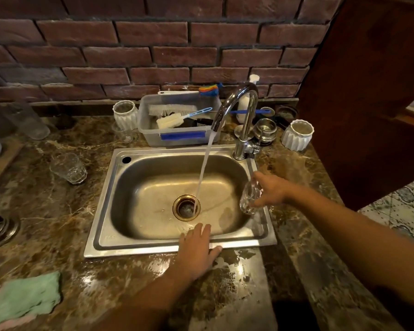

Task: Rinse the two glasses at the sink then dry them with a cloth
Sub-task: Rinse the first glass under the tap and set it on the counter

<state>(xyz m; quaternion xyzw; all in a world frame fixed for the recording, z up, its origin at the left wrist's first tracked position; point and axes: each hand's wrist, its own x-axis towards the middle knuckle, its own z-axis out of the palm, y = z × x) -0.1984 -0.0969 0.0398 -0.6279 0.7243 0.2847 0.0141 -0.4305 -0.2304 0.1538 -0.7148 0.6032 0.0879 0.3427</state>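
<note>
Water (204, 168) runs into the steel sink (101, 206) as the right grip (270, 192) clasps a tilted glass (248, 199) above its right edge; the left grip (196, 249) rests flat, fingers straight, on the front rim. A second glass (68, 167) stands on the surface (58, 223), left.

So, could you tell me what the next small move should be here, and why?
Probably move the right hand leftward to bring its glass under the stream. The tap is running straight into the drain, while the glass is held at the right edge of the sink, clear of the water. The left hand rests on the front rim.
</note>
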